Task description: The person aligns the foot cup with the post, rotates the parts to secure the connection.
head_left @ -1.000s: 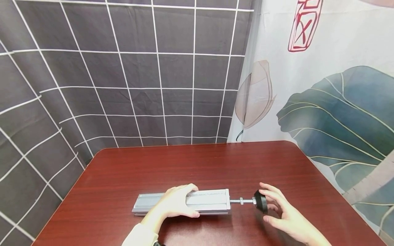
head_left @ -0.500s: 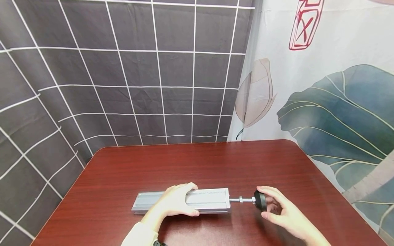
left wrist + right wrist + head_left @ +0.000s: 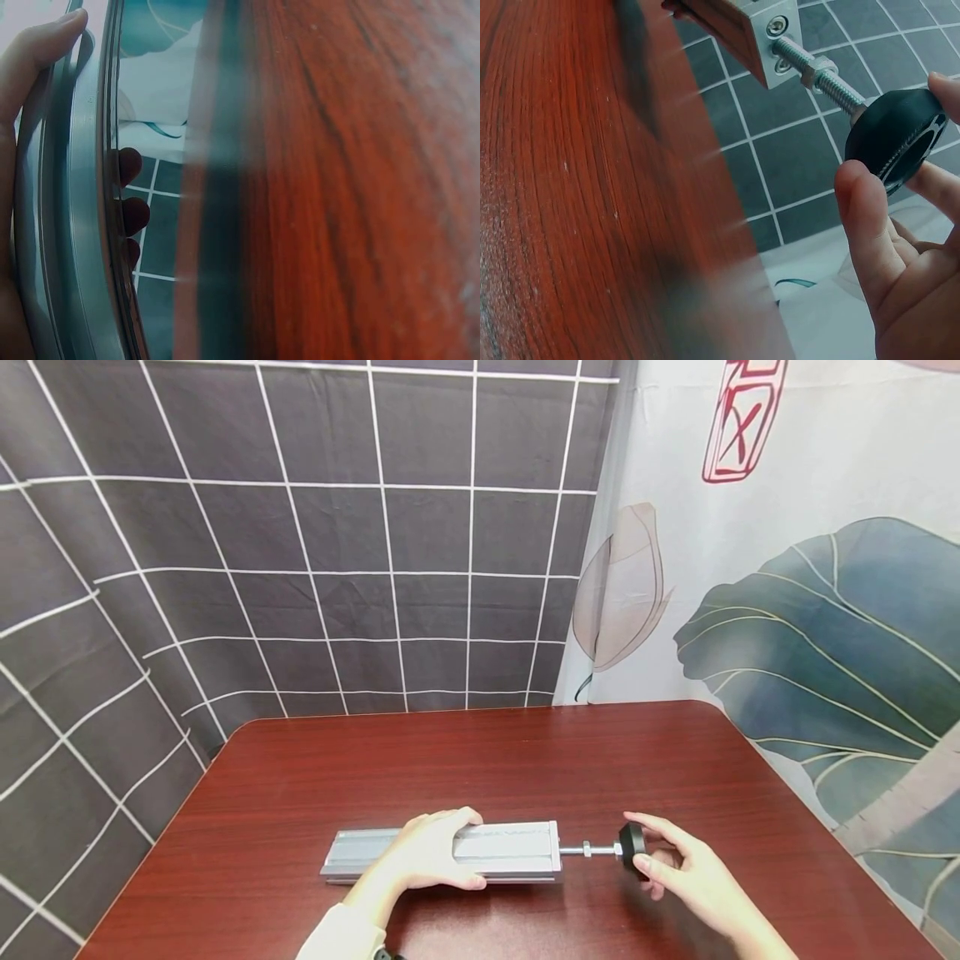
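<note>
A silver aluminium profile (image 3: 517,850) lies crosswise near the front of the table. My left hand (image 3: 429,853) grips it from above, and in the left wrist view the fingertips (image 3: 135,215) show along its far side. From the end plate (image 3: 769,56) a threaded rod (image 3: 840,91) with a hex nut (image 3: 817,73) sticks out to the right. At the rod's outer end is a round black levelling foot (image 3: 892,131). My right hand (image 3: 693,878) pinches its rim between thumb and fingers. How deep the rod sits in the plate is hidden.
The red-brown wooden table (image 3: 465,760) extends behind and to both sides of the hands. A dark grid-pattern curtain (image 3: 337,543) hangs at the back and left, and a white leaf-print curtain (image 3: 787,635) on the right.
The right hand's fingers and thumb have shifted around the levelling foot's rim; the thumb now lies across its near edge. The left hand and profile have stayed in place.
</note>
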The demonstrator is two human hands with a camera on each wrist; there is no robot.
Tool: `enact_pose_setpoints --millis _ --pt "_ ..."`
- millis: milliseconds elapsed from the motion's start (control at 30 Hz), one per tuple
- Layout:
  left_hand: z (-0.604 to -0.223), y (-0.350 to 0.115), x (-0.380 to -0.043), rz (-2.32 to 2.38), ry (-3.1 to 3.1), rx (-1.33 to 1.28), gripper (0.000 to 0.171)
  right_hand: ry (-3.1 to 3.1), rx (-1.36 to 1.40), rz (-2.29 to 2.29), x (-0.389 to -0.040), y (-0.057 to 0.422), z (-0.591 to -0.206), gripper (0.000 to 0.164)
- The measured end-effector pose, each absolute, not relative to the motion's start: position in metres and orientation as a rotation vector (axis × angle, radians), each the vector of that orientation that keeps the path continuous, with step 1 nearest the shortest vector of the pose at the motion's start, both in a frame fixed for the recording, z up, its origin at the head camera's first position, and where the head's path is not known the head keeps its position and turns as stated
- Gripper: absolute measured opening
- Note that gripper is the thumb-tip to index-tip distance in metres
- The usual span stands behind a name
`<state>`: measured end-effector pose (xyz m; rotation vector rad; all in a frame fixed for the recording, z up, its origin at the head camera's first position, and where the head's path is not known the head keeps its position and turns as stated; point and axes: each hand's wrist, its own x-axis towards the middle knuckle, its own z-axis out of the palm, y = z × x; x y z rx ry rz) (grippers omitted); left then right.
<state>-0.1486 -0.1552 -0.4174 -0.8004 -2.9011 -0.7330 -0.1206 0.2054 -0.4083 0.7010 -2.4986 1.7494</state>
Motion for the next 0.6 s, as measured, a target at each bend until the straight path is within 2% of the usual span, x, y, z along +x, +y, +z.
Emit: enact_pose_setpoints --millis 367,600 --pt "-0.417 -0.154 -0.148 -0.714 -2.905 -0.803 0.070 -2.563 0.402 1.734 -0.118 0.195 -0.401 0.032" --pt "-0.419 -0.154 -0.149 -0.695 -2.896 -0.797 0.068 -2.607 0.242 1.781 -0.121 0.190 -0.397 0.035"
